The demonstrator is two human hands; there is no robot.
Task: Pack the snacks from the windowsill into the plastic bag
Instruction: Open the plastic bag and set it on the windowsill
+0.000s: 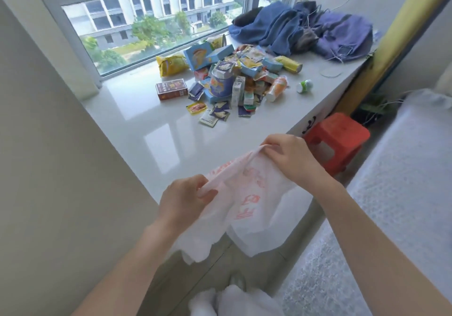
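Two hands are seen at the near edge of the windowsill (137,125), both gripping a thin white plastic bag (247,208) printed in red. The left hand (186,200) is closed on the bag's rim at the near left, thumb and fingers pinched over bunched film. The right hand (291,159) is held farther and to the right, its fingers pinched on the upper rim. Between the two hands the rim is pulled taut, while the rest of the bag is left hanging below the sill's edge.

Farther along the white sill, well apart from the bag, the snacks (234,81) are heaped in a loose pile: blue boxes, small sachets, a blue tub and an orange bottle lying on its side. A red-brown box (171,88) is set just left of the pile, and a yellow packet (171,64) lies beyond it near the window glass. A small green-and-white bottle (304,86) is seen to the right of the pile. At the far right, blue clothes (305,29) are piled on the sill. Below the sill's right end a red stool (340,139) is placed on the floor.
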